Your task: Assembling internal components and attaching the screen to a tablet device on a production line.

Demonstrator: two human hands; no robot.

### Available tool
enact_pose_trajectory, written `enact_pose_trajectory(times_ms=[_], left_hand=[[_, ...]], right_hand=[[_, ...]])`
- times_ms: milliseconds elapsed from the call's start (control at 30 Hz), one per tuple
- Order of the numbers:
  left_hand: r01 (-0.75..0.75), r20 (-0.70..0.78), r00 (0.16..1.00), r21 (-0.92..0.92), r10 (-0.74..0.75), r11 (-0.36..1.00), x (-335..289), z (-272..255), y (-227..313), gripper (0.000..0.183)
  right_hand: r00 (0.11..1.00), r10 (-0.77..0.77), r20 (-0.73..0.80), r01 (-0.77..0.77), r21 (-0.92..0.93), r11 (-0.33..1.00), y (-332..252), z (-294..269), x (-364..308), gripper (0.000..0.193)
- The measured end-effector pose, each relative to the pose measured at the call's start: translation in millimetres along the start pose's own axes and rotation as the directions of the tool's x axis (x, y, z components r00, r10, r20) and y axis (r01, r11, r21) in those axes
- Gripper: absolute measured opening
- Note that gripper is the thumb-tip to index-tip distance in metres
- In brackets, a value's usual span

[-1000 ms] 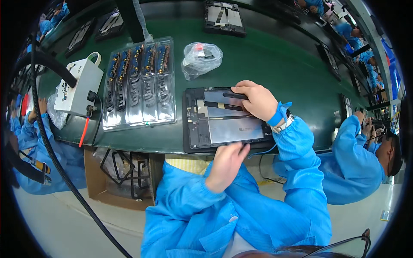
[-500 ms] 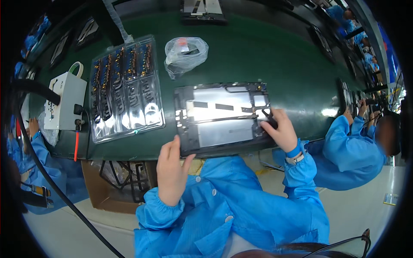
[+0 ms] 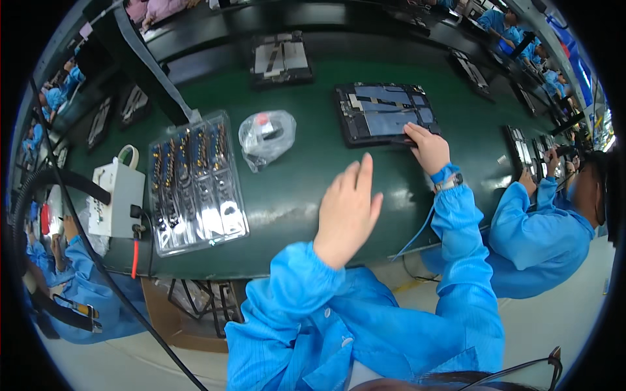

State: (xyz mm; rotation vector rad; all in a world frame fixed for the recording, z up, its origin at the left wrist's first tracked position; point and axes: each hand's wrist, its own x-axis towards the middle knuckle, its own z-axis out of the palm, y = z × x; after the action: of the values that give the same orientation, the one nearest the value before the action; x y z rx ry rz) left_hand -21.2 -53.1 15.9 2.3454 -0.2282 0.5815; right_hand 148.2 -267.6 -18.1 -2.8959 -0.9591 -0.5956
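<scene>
An opened tablet (image 3: pixel 388 120), its silver-grey inner side facing up in a black frame, lies on the green table ahead and right of centre. My right hand (image 3: pixel 430 150) grips its near right edge, with fingers on the upper face. Nearer to me, my left hand (image 3: pixel 345 212) hovers over the table with fingers stretched and thumb apart, touching nothing. A crumpled clear plastic bag (image 3: pixel 266 144) with something small and red inside sits left of the tablet. Farther left stands a clear plastic tray (image 3: pixel 189 241) holding rows of small circuit boards and dark parts.
A white box (image 3: pixel 120 202) with cables stands at the left edge. Another opened tablet (image 3: pixel 280 62) lies at the back. Below the table's front edge is a cardboard box (image 3: pixel 189 339) with black frames. A co-worker (image 3: pixel 528 241) in blue sits at right.
The tablet has moved away from me and to the right, with my right hand on it. My left hand has left its edge and shifted right. The whole view has shifted slightly.
</scene>
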Motion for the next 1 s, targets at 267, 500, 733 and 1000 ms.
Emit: enact_pose_trajectory(times_ms=[267,500,733,1000], left_hand=[[0.05,0.189,0.982,-0.12,-0.027,0.991,14.2,-81.8,-16.1,0.053],[0.445,0.139,0.85,-0.707,-0.509,0.55,112.9,-111.9,-118.3,0.052],[0.655,0.086,0.754,-0.175,-0.651,0.735,146.8,-106.8,-256.5,0.067],[0.789,0.252,0.608,-0.3,-0.753,0.537,174.1,-78.7,-288.6,0.026]], right_hand=[[0.983,0.09,-0.162,-0.095,-0.024,0.995,33.9,59.6,103.7,0.03],[0.946,0.22,-0.238,-0.221,0.023,0.975,55.3,92.5,118.3,0.028],[0.947,0.174,-0.272,0.053,0.662,0.747,-41.1,59.0,128.6,0.034],[0.938,0.107,0.329,-0.343,0.926,0.158,-131.4,60.0,215.1,0.029]])
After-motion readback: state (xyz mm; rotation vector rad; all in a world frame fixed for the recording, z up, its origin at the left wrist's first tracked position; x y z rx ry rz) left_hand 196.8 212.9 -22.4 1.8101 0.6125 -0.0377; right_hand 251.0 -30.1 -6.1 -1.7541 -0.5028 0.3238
